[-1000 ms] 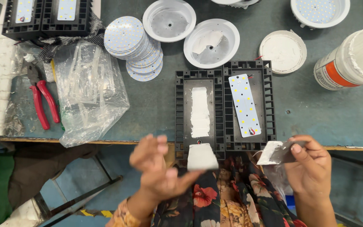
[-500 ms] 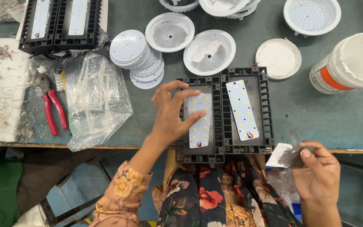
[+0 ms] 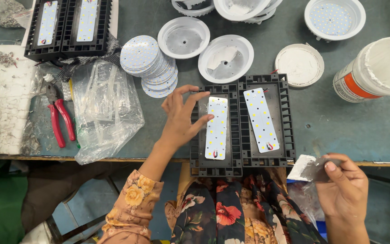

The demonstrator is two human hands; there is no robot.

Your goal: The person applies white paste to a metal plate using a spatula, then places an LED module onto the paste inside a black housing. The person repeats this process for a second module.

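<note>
At the far left of the grey-green desk (image 3: pixel 348 122), red-handled pliers (image 3: pixel 59 121) are seen beside a crumpled clear plastic bag (image 3: pixel 107 113). Further in, a fanned stack of round LED discs (image 3: pixel 150 63) is laid near two empty white round housings (image 3: pixel 204 47).

The left hand (image 3: pixel 180 118) is spread, its fingertips (image 3: pixel 209 117) resting against the left edge of a white rectangular LED board (image 3: pixel 217 128); nothing is pinched. The board is seated lengthwise in the left black finned housing (image 3: pixel 216 129), which overhangs the desk's near edge. A second LED board (image 3: pixel 261 119), slightly tilted, is carried in the right black housing (image 3: pixel 266 121), touching the first housing.

The board is judged thin, light and stiff (a flat metal-backed strip, most likely), with small emitters on its face that could be damaged by pressure. It would best be taken by its long bare edges, not by the dotted face, and kept flat so that it is not flexed. The finned housing is judged far heavier and rigid.

At the right, below the desk edge, the right hand (image 3: pixel 344 187) is closed in a pinch on a small flat scraper (image 3: pixel 314 168) smeared with white paste. A white paste tub (image 3: pixel 375 68) and its round lid (image 3: pixel 299 64) are set at the upper right.
</note>
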